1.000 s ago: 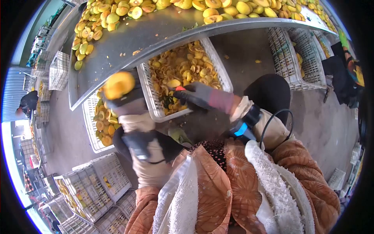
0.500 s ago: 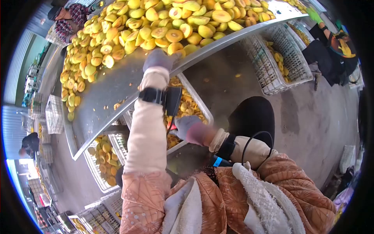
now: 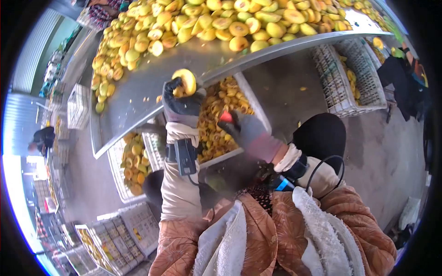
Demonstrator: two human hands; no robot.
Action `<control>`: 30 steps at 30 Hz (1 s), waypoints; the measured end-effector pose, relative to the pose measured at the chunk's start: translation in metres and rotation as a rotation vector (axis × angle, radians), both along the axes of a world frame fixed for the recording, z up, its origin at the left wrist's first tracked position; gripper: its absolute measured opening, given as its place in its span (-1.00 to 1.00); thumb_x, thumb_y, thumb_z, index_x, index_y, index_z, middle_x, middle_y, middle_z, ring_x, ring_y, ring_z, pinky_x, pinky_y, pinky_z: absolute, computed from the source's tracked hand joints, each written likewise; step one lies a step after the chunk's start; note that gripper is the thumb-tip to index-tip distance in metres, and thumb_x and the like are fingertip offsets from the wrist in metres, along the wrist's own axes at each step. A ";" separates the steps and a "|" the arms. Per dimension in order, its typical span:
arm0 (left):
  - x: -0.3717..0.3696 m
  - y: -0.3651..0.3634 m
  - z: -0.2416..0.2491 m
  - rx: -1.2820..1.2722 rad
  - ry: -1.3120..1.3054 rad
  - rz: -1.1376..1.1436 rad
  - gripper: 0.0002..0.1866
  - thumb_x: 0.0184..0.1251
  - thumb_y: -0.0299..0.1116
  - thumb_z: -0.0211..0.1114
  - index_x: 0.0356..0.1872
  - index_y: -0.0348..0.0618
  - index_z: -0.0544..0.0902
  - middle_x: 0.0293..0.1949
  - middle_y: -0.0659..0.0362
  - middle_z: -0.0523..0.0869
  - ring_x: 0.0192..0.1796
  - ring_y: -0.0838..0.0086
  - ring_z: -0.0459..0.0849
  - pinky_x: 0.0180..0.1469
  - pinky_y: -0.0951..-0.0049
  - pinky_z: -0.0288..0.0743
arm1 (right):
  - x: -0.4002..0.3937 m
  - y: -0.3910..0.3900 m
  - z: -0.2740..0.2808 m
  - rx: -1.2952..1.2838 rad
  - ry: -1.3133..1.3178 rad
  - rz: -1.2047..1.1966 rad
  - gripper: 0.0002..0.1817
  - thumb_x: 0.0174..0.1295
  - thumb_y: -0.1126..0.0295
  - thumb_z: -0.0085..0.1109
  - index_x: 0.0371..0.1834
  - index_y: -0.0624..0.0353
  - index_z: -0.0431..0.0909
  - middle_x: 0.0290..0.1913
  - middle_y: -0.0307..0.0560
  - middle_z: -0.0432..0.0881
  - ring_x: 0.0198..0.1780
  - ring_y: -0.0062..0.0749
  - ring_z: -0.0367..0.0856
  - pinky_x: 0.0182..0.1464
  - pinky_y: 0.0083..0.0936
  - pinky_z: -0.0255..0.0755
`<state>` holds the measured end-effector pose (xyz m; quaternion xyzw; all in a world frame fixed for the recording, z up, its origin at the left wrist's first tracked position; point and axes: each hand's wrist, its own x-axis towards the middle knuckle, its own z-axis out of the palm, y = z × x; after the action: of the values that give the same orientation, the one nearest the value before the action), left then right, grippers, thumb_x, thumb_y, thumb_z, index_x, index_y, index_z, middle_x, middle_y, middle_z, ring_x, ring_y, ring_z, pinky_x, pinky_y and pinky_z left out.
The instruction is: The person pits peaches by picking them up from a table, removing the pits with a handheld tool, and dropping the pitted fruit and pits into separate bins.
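My left hand [image 3: 183, 108], in a grey glove, grips a yellow peach half [image 3: 188, 81] with its cut side showing, just above the near edge of the metal table [image 3: 138, 89]. Closed around a small tool with a red handle [image 3: 226, 117], my gloved right hand [image 3: 255, 138] is lower and to the right; the tool's working end cannot be made out. Beneath both hands stands a white crate holding orange-yellow fruit pieces [image 3: 221, 103]. A large heap of peach halves [image 3: 202, 23] covers the far part of the table.
A white crate [image 3: 329, 85] with some fruit stands on the floor at right, near a person in dark clothes [image 3: 400, 83]. Another crate of peach halves [image 3: 133, 161] is below the table at left. More crates [image 3: 115, 239] stand at lower left. A person's checked sleeve [image 3: 99, 16] shows at upper left.
My left hand has drawn back from the heap toward me and turned up, now showing a peach half. My right hand has risen slightly and moved right with the red-handled tool.
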<state>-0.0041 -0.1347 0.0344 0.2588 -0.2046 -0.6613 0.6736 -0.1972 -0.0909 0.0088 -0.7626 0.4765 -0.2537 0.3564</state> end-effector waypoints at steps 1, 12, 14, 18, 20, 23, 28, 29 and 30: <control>0.009 0.013 -0.026 -0.054 -0.390 0.205 -0.73 0.14 -0.38 0.25 -0.16 -0.25 0.49 -0.18 0.15 0.59 -0.13 0.41 0.57 -0.10 0.37 0.54 | 0.005 0.003 0.003 0.012 0.000 0.019 -0.63 0.22 0.06 0.12 -0.24 0.20 0.50 -0.54 0.15 0.55 -0.45 0.09 0.54 -0.42 -0.18 0.37; -0.034 0.087 0.014 0.232 -0.264 0.537 -0.45 0.42 0.14 -0.15 -0.08 -0.20 0.50 -0.20 0.11 0.63 -0.15 0.37 0.59 -0.01 0.39 0.47 | 0.031 0.029 0.016 -0.099 -0.046 0.125 -0.65 0.22 0.10 0.07 -0.25 0.21 0.49 -0.50 0.12 0.59 -0.40 0.07 0.58 -0.34 -0.13 0.44; -0.040 0.087 0.016 0.236 -0.324 0.629 -0.37 0.38 0.22 -0.17 -0.11 -0.22 0.52 -0.22 0.11 0.62 -0.16 0.38 0.59 -0.01 0.42 0.46 | 0.033 0.031 0.015 -0.095 -0.046 0.126 -0.68 0.22 0.13 0.06 -0.23 0.20 0.49 -0.49 0.12 0.59 -0.39 0.07 0.58 -0.34 -0.14 0.44; -0.048 0.088 0.021 0.259 -0.273 0.639 -0.31 0.36 0.27 -0.21 -0.11 -0.26 0.52 -0.21 0.08 0.62 -0.17 0.37 0.58 0.01 0.43 0.44 | 0.035 0.039 0.018 -0.118 -0.135 0.097 -0.71 0.23 0.21 0.11 -0.18 0.23 0.45 -0.50 0.18 0.57 -0.40 0.12 0.56 -0.41 -0.15 0.39; -0.055 0.088 0.024 0.300 -0.229 0.667 -0.29 0.36 0.28 -0.22 -0.11 -0.27 0.52 -0.21 0.07 0.62 -0.17 0.37 0.57 0.01 0.43 0.44 | 0.036 0.038 0.016 -0.105 -0.139 0.082 -0.71 0.24 0.22 0.09 -0.17 0.23 0.44 -0.48 0.19 0.57 -0.39 0.12 0.57 -0.40 -0.15 0.40; -0.054 0.082 0.009 0.230 -0.501 0.802 -0.25 0.32 0.33 -0.25 -0.08 -0.23 0.54 -0.15 0.05 0.60 -0.12 0.30 0.58 -0.07 0.35 0.54 | 0.034 0.034 0.011 -0.046 -0.111 0.109 -0.71 0.26 0.25 0.06 -0.12 0.25 0.42 -0.46 0.20 0.57 -0.36 0.13 0.57 -0.39 -0.17 0.41; -0.036 0.080 0.007 0.292 -0.405 0.603 -0.11 0.28 0.40 -0.35 -0.37 -0.36 0.60 -0.37 0.03 0.65 -0.31 0.31 0.61 -0.18 0.42 0.53 | 0.028 0.031 0.015 0.017 -0.231 0.275 -0.61 0.29 0.11 -0.03 -0.13 0.26 0.46 -0.41 0.23 0.59 -0.27 0.14 0.57 -0.27 -0.17 0.43; -0.025 0.078 -0.008 0.209 -0.522 0.585 -0.10 0.26 0.42 -0.34 -0.35 -0.36 0.60 -0.36 0.03 0.66 -0.31 0.31 0.62 -0.19 0.42 0.52 | 0.026 0.030 0.018 0.025 -0.233 0.275 -0.61 0.29 0.11 -0.03 -0.13 0.26 0.46 -0.41 0.23 0.59 -0.27 0.14 0.57 -0.27 -0.17 0.43; -0.015 0.077 -0.021 0.121 -0.639 0.560 -0.09 0.24 0.44 -0.33 -0.33 -0.37 0.60 -0.35 0.03 0.66 -0.31 0.30 0.62 -0.20 0.42 0.52 | 0.023 0.029 0.023 0.169 -0.246 0.351 -0.64 0.31 0.13 -0.02 -0.14 0.26 0.47 -0.48 0.14 0.56 -0.41 -0.04 0.52 -0.36 -0.27 0.38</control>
<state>-0.0195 -0.0576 0.0130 0.5351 -0.2857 -0.3502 0.7137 -0.1740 -0.0619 0.0320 -0.7646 0.3090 -0.2379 0.5131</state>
